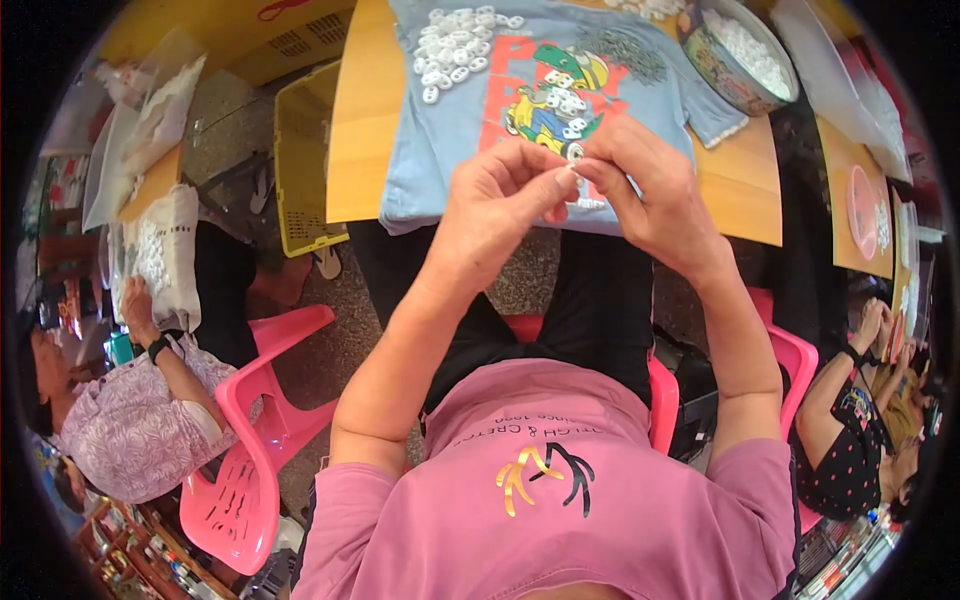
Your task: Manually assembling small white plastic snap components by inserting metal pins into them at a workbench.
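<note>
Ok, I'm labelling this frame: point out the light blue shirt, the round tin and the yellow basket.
light blue shirt [440, 160], head view, plain left front.
round tin [735, 85], head view, outer wall.
yellow basket [300, 150], head view, side wall.

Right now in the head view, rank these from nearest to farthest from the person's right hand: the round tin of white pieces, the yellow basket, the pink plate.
From the right hand:
1. Round tin, up and right, on the table's far side.
2. Pink plate, far right, on the neighbouring table.
3. Yellow basket, left, beyond the table's edge.
</note>
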`<state>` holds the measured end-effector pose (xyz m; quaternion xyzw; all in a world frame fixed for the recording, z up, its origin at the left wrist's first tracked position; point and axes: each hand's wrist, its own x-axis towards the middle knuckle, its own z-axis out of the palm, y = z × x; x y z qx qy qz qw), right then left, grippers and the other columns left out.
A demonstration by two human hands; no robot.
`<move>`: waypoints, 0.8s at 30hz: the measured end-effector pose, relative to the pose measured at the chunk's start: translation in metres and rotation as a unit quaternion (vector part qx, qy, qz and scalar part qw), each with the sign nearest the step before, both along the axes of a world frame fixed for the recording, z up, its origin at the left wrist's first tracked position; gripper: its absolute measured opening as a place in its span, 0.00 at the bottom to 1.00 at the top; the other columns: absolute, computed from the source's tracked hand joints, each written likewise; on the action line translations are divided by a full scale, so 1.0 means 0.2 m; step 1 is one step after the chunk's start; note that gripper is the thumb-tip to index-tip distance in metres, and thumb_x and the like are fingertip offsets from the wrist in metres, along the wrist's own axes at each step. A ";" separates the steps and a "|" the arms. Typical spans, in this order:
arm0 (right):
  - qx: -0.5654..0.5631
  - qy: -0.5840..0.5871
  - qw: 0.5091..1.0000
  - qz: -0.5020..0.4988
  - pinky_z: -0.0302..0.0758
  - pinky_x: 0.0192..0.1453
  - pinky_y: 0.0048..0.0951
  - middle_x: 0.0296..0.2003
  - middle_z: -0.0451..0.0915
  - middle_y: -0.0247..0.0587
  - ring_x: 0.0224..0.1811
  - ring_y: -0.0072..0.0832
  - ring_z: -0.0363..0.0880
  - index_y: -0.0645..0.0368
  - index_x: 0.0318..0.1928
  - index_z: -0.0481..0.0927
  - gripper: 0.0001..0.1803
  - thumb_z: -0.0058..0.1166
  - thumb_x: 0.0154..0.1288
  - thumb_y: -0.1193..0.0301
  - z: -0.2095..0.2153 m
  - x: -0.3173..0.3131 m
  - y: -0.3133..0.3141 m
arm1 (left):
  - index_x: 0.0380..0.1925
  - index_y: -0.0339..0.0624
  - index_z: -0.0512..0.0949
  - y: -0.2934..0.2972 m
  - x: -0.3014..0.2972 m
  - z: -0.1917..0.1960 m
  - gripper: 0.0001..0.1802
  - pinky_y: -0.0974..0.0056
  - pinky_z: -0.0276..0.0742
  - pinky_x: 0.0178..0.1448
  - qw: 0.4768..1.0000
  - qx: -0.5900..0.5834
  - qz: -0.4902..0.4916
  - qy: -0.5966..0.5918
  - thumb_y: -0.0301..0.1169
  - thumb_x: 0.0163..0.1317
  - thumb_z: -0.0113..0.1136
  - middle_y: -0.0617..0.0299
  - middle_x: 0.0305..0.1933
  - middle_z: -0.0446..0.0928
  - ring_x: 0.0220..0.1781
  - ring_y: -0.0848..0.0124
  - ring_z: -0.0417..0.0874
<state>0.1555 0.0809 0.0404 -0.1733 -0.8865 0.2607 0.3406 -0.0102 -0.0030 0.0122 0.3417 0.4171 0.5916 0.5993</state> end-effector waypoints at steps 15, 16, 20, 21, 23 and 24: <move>-0.370 0.072 0.918 -0.126 0.71 0.25 0.19 0.25 0.77 0.31 0.24 0.14 0.74 0.65 0.38 0.77 0.09 0.52 0.72 0.70 -0.20 -0.15 -0.01 | 0.36 0.32 0.77 0.07 0.05 -0.11 0.06 0.72 0.78 0.39 0.985 0.006 0.136 0.110 0.25 0.65 0.61 0.62 0.32 0.81 0.34 0.78 0.81; -0.378 0.053 0.916 -0.128 0.70 0.25 0.18 0.25 0.77 0.32 0.23 0.14 0.74 0.65 0.38 0.77 0.09 0.52 0.72 0.70 -0.20 -0.15 0.01 | 0.37 0.32 0.77 0.08 0.05 -0.11 0.06 0.73 0.78 0.40 0.985 -0.001 0.144 0.092 0.26 0.65 0.61 0.62 0.33 0.81 0.35 0.79 0.81; -0.335 -0.010 0.939 -0.074 0.70 0.25 0.18 0.27 0.78 0.32 0.22 0.14 0.74 0.64 0.38 0.78 0.11 0.51 0.73 0.68 -0.18 -0.12 0.20 | 0.39 0.33 0.77 0.10 0.00 -0.14 0.07 0.74 0.76 0.40 0.987 0.005 0.145 0.075 0.26 0.65 0.61 0.63 0.33 0.80 0.35 0.80 0.79; -0.326 -0.018 0.938 -0.118 0.71 0.27 0.20 0.27 0.79 0.34 0.24 0.16 0.75 0.65 0.39 0.80 0.10 0.53 0.70 0.69 -0.16 -0.12 0.27 | 0.39 0.34 0.77 0.10 -0.01 -0.13 0.07 0.74 0.76 0.40 0.986 0.005 0.150 0.069 0.26 0.65 0.61 0.63 0.34 0.80 0.34 0.80 0.79; -0.200 -0.029 0.968 -0.150 0.72 0.29 0.22 0.28 0.80 0.36 0.26 0.19 0.76 0.65 0.39 0.80 0.09 0.55 0.68 0.70 -0.19 -0.10 0.44 | 0.39 0.34 0.77 0.09 -0.02 -0.14 0.06 0.74 0.76 0.40 0.986 0.000 0.151 0.076 0.26 0.65 0.61 0.63 0.34 0.80 0.34 0.80 0.79; -0.072 -0.039 0.980 -0.179 0.73 0.31 0.25 0.29 0.80 0.37 0.27 0.21 0.77 0.65 0.40 0.81 0.09 0.56 0.66 0.71 -0.20 -0.10 0.52 | 0.39 0.34 0.77 0.09 -0.02 -0.15 0.06 0.74 0.76 0.40 0.985 -0.005 0.153 0.085 0.25 0.65 0.60 0.64 0.34 0.80 0.35 0.80 0.79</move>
